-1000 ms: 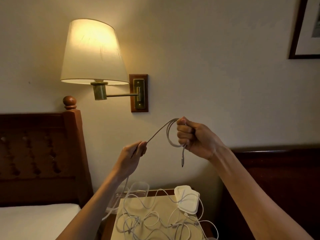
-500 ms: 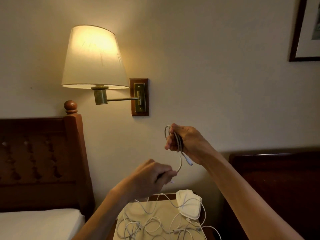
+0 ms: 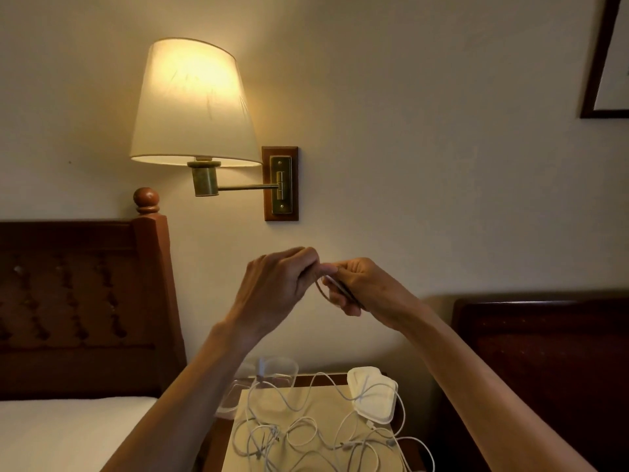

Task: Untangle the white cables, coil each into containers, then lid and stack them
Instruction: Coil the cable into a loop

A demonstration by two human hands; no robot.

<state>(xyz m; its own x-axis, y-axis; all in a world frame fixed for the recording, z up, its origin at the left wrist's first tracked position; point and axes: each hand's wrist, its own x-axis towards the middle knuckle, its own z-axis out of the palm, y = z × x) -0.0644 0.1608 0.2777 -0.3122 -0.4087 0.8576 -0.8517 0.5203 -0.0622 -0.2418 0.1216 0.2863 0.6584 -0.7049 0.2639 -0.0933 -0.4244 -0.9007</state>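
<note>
One cable [image 3: 328, 287] being coiled, held mid-air over the table [image 3: 326, 400]. Right hand [image 3: 364, 289] grips the coil; left hand [image 3: 279, 284] pinches its end. Next: drop it into a container [image 3: 277, 371]. The rest still tangled below.

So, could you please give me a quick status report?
Both hands, left and right, gripping one coiled cable. Tangled cables on table. Lids off.

One head-worn wide view looks forward at a wall, close over the raised hands [image 3: 316, 284] held mid-frame; the wall lamp [image 3: 194, 103] sits above left, and the counter [image 3: 326, 403] lies at the bottom edge.
</note>
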